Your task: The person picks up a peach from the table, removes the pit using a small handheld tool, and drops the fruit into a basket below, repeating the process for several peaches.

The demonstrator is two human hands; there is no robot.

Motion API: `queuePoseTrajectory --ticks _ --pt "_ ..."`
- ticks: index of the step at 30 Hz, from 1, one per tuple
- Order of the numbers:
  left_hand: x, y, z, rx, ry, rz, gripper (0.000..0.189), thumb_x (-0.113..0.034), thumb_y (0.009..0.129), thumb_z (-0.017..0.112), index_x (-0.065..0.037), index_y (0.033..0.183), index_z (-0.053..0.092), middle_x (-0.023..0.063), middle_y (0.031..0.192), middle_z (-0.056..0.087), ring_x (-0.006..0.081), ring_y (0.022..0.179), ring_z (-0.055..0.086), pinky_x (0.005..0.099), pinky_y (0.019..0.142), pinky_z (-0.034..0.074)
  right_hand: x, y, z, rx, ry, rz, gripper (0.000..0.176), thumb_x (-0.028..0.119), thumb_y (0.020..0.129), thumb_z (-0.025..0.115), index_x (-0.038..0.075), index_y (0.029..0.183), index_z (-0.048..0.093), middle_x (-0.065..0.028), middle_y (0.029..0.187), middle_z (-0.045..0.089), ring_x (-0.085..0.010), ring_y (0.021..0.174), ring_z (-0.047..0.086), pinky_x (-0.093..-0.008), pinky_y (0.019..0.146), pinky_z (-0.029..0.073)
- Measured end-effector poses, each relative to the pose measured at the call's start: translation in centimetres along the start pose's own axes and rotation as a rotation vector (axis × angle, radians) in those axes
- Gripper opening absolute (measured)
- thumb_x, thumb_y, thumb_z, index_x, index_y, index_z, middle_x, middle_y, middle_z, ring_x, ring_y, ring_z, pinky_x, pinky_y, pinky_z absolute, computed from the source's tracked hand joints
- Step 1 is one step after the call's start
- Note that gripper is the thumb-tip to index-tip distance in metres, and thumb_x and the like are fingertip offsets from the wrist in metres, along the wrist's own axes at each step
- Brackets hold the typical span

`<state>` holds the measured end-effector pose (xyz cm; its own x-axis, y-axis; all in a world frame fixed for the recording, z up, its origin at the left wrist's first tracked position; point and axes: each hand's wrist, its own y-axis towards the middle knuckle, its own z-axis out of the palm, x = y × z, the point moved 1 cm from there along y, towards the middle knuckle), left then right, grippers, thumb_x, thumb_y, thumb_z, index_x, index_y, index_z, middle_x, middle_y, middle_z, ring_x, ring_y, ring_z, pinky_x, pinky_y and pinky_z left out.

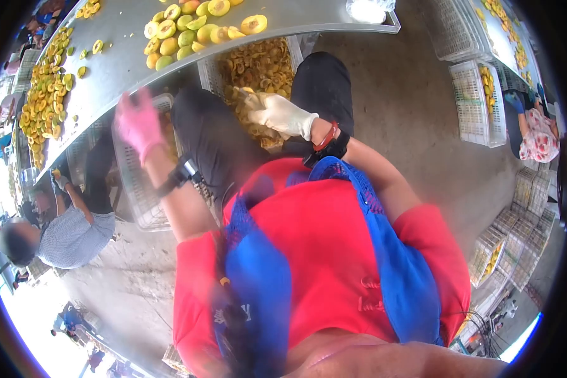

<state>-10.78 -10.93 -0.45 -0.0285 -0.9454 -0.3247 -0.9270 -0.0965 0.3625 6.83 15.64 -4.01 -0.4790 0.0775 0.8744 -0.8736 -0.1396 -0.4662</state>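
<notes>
My left hand (138, 126), in a pink glove, is blurred beside the metal table's edge, above a white crate (146, 200) at the left. Its fingers look spread, and nothing shows in them. In a white glove, my right hand (278, 114) is closed over a crate of cut fruit pieces (258, 63) between the knees. Something small and yellowish shows at its fingertips, too blurred to name. Whole and halved yellow-green fruits (186, 38) lie on the metal table (309, 14) in front.
More cut fruit (47, 107) is heaped on the table's left part. A clear plastic bag (368, 9) lies near its right corner. A co-worker (75, 233) sits at the left, another (535, 129) at the far right. Crates (479, 116) stand on the right.
</notes>
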Motion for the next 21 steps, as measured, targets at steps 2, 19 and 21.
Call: queuePoseTrajectory --ticks 2,19,21 --pt "-4.3 0.6 2.4 0.106 -0.03 0.111 0.071 -0.063 0.089 0.058 -0.007 0.133 0.062 0.0184 0.134 0.061 0.035 0.124 0.056 0.0453 0.107 0.04 0.8 -0.1 0.0 0.011 0.049 -0.02 0.013 0.016 0.091 0.063 0.009 0.098 0.054 0.0002 0.072 0.053 -0.0104 0.053 0.051 -0.0293 0.045 0.041" --pt "-15.4 2.4 16.6 0.364 -0.027 0.331 0.051 -0.049 0.09 0.062 -0.008 0.121 0.059 0.0163 0.118 0.068 0.0362 0.116 0.06 0.0471 0.101 0.041 -0.6 1.3 -0.5 -0.175 -0.042 -0.016 0.022 0.022 0.09 0.064 0.003 0.096 0.054 -0.0058 0.072 0.059 -0.0158 0.053 0.057 -0.0328 0.047 0.044" --pt "-14.9 1.8 14.7 0.284 -0.292 0.205 0.047 -0.038 0.09 0.067 -0.004 0.12 0.055 0.0153 0.108 0.068 0.0308 0.107 0.061 0.0448 0.098 0.044 -1.2 1.6 -0.6 -0.242 -0.105 -0.175 0.023 0.023 0.091 0.065 0.003 0.097 0.054 -0.0055 0.073 0.059 -0.0152 0.058 0.058 -0.0324 0.052 0.046"
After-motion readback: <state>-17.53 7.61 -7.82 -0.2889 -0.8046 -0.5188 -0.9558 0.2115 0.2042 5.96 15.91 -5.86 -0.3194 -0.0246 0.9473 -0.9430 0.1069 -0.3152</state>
